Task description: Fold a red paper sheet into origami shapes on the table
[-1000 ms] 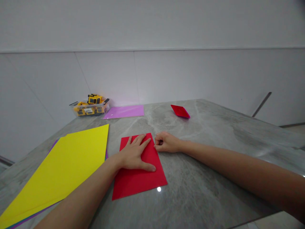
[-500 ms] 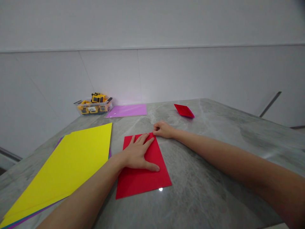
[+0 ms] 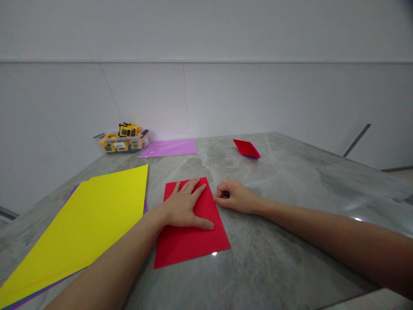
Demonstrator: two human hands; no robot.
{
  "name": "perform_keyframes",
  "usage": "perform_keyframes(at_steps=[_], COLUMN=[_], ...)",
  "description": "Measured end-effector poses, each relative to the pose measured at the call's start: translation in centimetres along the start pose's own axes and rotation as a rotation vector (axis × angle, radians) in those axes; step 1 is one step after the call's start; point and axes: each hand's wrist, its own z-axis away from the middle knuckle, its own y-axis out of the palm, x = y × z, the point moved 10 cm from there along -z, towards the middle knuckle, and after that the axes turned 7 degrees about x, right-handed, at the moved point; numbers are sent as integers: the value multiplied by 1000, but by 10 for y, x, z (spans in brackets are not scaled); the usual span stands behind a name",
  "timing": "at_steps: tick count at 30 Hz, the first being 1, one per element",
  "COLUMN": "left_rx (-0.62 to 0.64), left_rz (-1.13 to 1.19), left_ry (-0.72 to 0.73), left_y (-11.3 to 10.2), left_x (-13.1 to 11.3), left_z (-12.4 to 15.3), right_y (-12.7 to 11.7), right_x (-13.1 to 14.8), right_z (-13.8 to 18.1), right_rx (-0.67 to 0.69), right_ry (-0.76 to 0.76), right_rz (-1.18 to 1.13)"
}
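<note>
A red sheet of paper [image 3: 193, 245] lies flat on the grey table, slightly turned. My left hand [image 3: 183, 209] rests palm down on it, fingers spread towards the far edge and thumb out to the right. My right hand [image 3: 235, 196] is curled into a loose fist at the sheet's right edge, its fingertips at or just beside that edge. Nothing shows inside the curled fingers.
A stack of large paper [image 3: 97, 215], yellow on top, lies left of the red sheet. Farther back are a clear bin [image 3: 121, 144] of yellow toy vehicles, a flat purple sheet [image 3: 169, 148] and a folded red paper piece [image 3: 247, 148]. A wall stands behind.
My right hand has slid from the red sheet's far right corner towards me along its right edge. My left hand stays spread on the sheet. The view has shifted slightly.
</note>
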Motion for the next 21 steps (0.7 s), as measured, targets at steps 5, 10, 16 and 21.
perform_keyframes(at_steps=[5, 10, 16, 21], left_rx=[22, 23, 29, 15], left_rz=[5, 5, -9, -6], left_ry=[-19, -27, -46, -21], left_y=[1, -2, -2, -2], left_x=[1, -2, -2, -1], left_z=[0, 1, 2, 1], right_y=[2, 9, 12, 13], right_x=[10, 15, 22, 26], right_z=[4, 4, 11, 13], right_rx=[45, 175, 234, 250], right_ry=[-61, -144, -206, -233], right_rz=[-7, -15, 7, 16])
